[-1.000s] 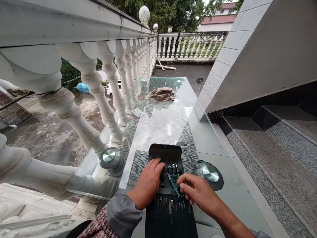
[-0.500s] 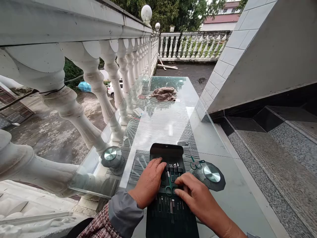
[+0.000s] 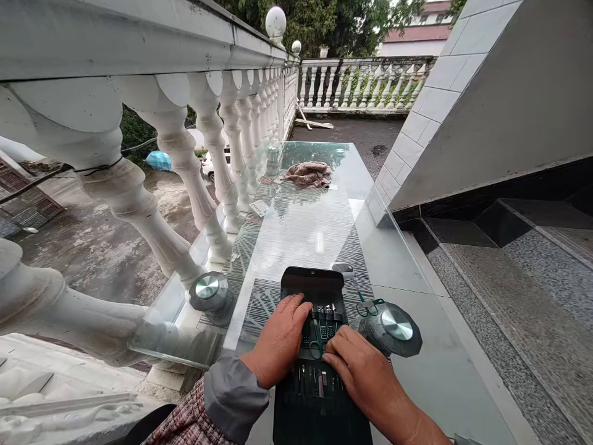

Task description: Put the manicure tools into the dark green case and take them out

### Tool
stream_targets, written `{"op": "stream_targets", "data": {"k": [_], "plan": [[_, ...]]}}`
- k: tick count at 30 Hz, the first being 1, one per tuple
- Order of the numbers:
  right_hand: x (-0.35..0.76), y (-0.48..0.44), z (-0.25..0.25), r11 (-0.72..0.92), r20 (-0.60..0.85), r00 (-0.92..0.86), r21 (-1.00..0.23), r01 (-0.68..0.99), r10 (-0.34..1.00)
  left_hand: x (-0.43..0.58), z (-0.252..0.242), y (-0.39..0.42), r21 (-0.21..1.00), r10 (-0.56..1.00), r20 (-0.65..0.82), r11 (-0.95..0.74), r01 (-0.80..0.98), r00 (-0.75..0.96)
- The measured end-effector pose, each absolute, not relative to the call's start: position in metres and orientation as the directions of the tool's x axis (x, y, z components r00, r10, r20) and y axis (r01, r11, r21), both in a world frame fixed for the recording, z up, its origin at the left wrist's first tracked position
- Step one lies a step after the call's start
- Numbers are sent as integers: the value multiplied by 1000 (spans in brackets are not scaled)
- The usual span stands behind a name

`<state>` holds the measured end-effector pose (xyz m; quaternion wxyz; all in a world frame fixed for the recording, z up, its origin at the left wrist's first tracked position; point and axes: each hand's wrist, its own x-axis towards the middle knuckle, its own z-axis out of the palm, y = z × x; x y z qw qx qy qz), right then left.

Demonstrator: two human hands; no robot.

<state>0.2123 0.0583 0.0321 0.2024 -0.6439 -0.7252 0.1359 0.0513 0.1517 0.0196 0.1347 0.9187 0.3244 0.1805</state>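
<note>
Your right hand (image 3: 359, 371) has brought the green scissors (image 3: 317, 343) down into the tool case (image 3: 311, 283), just ahead of its fingertips. Its fingers curl over the handles; whether they pinch cannot be told. Your left hand (image 3: 278, 339) lies flat and open on the case, just left of the scissors. Beyond your right hand, a spare pair (image 3: 365, 307) lies on the surface (image 3: 301, 235).
</note>
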Motion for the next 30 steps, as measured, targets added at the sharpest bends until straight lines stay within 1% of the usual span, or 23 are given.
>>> {"op": "stream_targets", "data": {"k": [5,8,10,13,19,26,30], "plan": [[208,58,23,186,273,-86,-366,912,958,52,19,151,367,650,234,-748,554,723],[207,58,22,196,321,-88,-321,927,943,52,20,151,379,653,242,-744,550,717],[207,58,23,199,333,-89,-312,929,939,52,20,152,390,655,249,-742,545,714],[207,58,25,200,336,-85,-324,925,938,52,21,152,394,652,258,-745,538,713],[200,59,29,192,346,-58,-365,911,936,52,22,152,357,635,261,-763,539,727],[194,61,27,175,279,-52,-437,882,959,50,26,152,344,628,227,-767,542,744],[196,61,26,199,295,-73,-424,884,953,49,24,151,335,625,224,-770,543,748]]}}
